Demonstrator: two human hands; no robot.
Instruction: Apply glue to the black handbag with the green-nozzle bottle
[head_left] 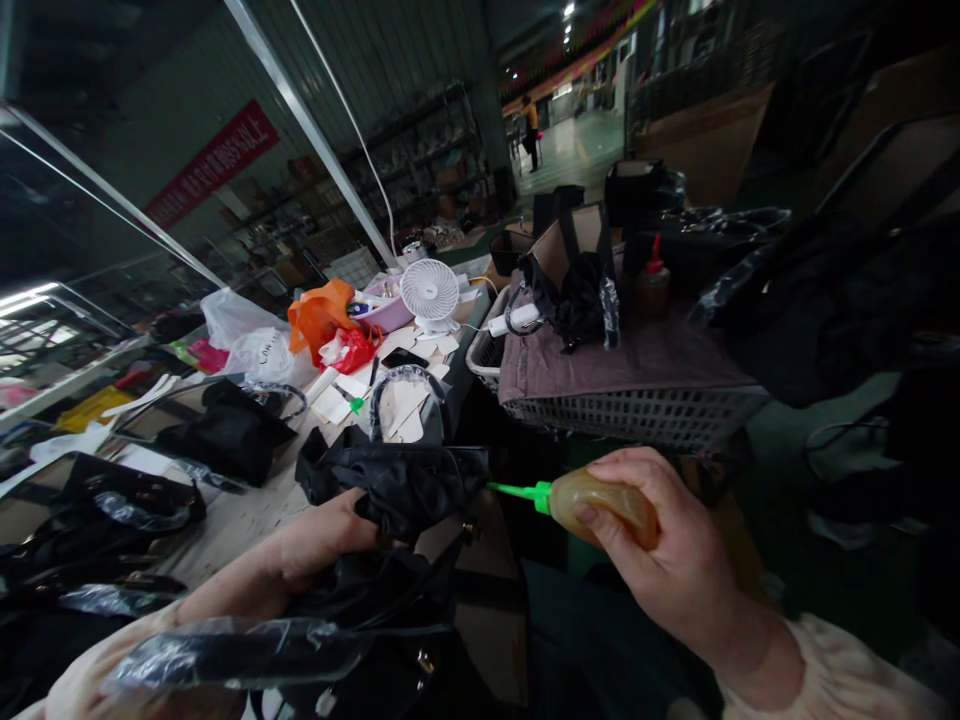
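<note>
A squeeze bottle [568,506] of amber liquid lies in my right hand [664,545], its fingers wrapped round the body. The green nozzle [525,491] points left, its tip at or very near the edge of a black handbag [409,490]. My left hand [330,540] reaches into the bag's gathered black fabric, and its fingertips are hidden there. Plastic film covers the bag's handle [247,650] at the lower left. Tan inner board [491,630] shows on the bag's right side.
More black bags [217,430] crowd the worktable at left. Behind stand a white fan [430,292], an orange bag [322,315] and a phone [405,358]. A cloth-topped grey basket [637,420] at right bears bags and a red-capped bottle [654,280]. A distant person [531,130] stands in the aisle.
</note>
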